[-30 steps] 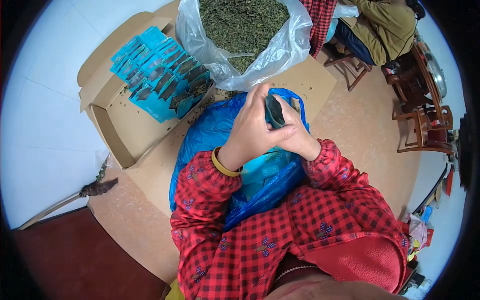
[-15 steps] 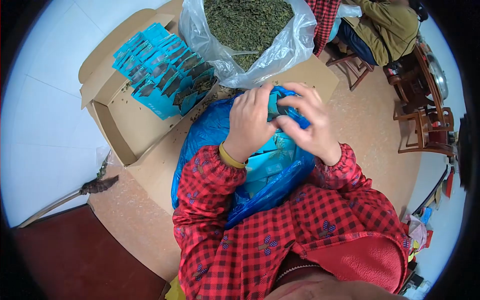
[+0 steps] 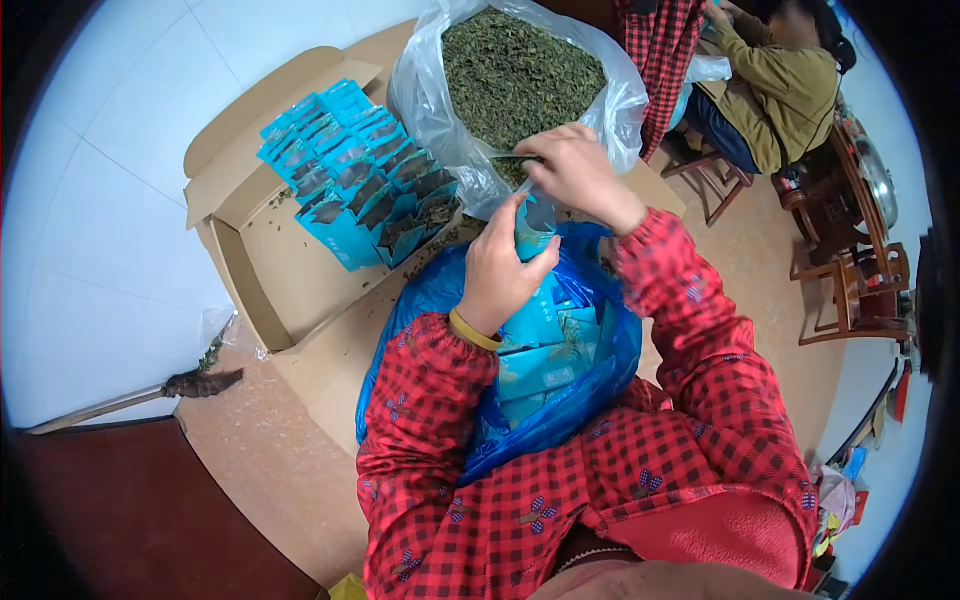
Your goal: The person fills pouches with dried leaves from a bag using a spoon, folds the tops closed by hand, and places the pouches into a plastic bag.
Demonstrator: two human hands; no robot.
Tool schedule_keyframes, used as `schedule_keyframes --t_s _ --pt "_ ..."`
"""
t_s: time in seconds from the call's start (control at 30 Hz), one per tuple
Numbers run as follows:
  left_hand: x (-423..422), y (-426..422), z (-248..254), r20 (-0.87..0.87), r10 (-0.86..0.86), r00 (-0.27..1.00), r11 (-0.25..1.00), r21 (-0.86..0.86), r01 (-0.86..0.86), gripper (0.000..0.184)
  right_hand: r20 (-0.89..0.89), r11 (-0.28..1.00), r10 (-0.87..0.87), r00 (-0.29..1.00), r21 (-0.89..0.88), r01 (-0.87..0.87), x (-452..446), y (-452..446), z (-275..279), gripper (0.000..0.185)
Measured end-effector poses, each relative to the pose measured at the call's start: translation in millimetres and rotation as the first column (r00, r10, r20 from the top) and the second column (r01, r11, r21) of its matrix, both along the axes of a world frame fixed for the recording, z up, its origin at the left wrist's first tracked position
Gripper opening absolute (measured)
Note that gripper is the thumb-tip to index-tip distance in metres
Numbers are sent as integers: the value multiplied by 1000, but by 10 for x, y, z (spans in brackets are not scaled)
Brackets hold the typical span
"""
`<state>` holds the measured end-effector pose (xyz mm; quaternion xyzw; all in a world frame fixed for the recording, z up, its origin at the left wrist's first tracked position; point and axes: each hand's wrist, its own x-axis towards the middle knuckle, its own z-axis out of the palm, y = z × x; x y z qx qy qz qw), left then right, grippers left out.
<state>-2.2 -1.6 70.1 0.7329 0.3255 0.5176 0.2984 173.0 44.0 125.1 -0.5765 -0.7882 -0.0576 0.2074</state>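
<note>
My left hand [image 3: 503, 270] is wrapped round a small blue pouch [image 3: 536, 222], held upright with its mouth open. My right hand [image 3: 582, 172] is at the near edge of a clear plastic bag [image 3: 625, 95] full of dried green leaves [image 3: 520, 75]. Its fingers are closed at the end of a thin pale handle [image 3: 505, 155]; what the handle belongs to is hidden. Below my hands, a blue plastic bag [image 3: 415, 300] holds several flat blue pouches [image 3: 540, 370]. Left of it, filled open pouches [image 3: 350, 185] stand in rows in a cardboard box [image 3: 240, 280].
Loose leaves lie in the box and on the cardboard around it. A broom [image 3: 200, 383] lies on the floor at left, by a dark red panel [image 3: 150, 500]. Another person [image 3: 785, 85] sits at upper right, near wooden chairs [image 3: 855, 265].
My right hand has left the pouch and reached up to the leaf bag, closing on the thin handle. My left hand keeps the pouch, whose mouth now gapes. The view has shifted slightly.
</note>
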Motion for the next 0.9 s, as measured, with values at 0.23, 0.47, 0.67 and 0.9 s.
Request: schedule_keyframes --t_s 0.23,0.47,0.67,0.9 --pt "-81 -7 94 193 14 981 999 -37 -7 60 160 999 32 987 -23 -28 -29 316 -162 18" --pt "-8 49 -2 160 58 985 996 59 -69 64 243 999 29 970 35 -38 -4 352 -332 17" --pt "63 87 -203 -1 108 994 994 14 -108 67 200 989 -132 971 87 117 -18 436 -349 18" --pt "69 104 -312 -68 111 992 991 -69 -115 73 289 990 -142 947 43 135 28 465 -270 16"
